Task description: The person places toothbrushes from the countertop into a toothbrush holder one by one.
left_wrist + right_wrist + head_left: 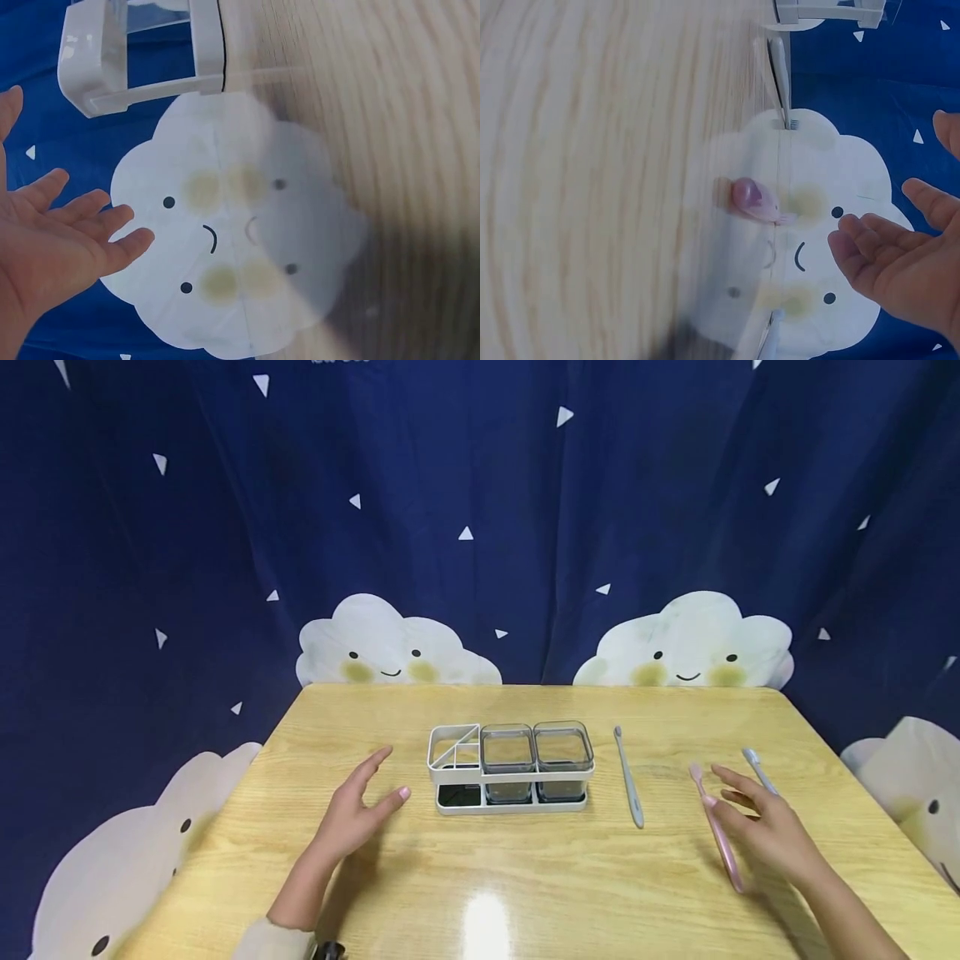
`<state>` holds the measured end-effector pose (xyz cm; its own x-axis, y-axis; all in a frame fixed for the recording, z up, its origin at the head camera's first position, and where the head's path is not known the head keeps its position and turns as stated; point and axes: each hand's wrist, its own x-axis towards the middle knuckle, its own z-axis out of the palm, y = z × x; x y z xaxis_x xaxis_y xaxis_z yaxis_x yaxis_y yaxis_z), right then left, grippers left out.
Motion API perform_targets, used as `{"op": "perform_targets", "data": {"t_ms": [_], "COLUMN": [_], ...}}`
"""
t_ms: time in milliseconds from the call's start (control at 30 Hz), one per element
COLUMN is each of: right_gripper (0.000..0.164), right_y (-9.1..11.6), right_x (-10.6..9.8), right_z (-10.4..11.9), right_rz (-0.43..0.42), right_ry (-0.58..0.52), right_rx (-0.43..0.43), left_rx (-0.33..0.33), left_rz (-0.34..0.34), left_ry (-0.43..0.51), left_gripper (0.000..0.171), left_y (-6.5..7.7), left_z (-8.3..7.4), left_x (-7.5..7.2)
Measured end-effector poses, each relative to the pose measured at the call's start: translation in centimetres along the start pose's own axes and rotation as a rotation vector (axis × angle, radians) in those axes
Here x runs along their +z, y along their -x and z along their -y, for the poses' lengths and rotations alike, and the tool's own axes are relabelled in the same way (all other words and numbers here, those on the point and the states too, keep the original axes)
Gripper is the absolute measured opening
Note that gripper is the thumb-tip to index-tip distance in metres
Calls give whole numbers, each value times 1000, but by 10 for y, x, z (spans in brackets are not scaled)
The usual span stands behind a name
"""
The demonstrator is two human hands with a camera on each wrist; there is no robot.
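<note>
Over the table's right side hovers my right hand (pixel 768 833), fingers relaxed and holding nothing. A pink toothbrush (pixel 724 847) lies just beside and below it; in the right wrist view a gap shows between the fingers and this pink toothbrush (pixel 751 198). Partly hidden behind the hand is a light blue toothbrush (pixel 759 767). A grey-blue toothbrush (pixel 628 779) lies further left. My left hand (pixel 358 814) is spread, thumb apart, left of a white toothbrush holder (pixel 457 776) without touching it. Two clear square cups (pixel 508 768) sit in the holder; its left section has divided slots.
The light wooden table (pixel 420 877) runs back to a dark blue curtain (pixel 465 468) with white triangles and cloud faces. A dark object (pixel 330 951) shows at my left wrist by the bottom edge.
</note>
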<state>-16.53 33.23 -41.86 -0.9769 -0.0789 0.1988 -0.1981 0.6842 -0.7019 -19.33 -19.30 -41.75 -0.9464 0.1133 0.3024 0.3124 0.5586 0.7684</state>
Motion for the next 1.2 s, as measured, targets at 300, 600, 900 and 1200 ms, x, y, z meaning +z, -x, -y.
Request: {"op": "perform_targets", "data": {"t_ms": [300,600,900,1200], "right_gripper": [55,51,46,47], "right_y": [-2,-11,-18,-28], "right_x": [2,2,4,11], "right_z": [1,-2,-10,-14], "right_rz": [23,24,18,56], "right_ry": [-107,-176,-295,-349], "right_rx": [-16,-44,-92,-55], "left_rx": [-4,-9,-27,-58], "left_rz": [57,43,87,131], "left_ry": [118,195,249,325], "left_gripper": [63,58,56,58], "left_y": [-8,-11,-13,-21], "left_z": [3,-19,-37,-31], "left_x": [7,8,5,11]}}
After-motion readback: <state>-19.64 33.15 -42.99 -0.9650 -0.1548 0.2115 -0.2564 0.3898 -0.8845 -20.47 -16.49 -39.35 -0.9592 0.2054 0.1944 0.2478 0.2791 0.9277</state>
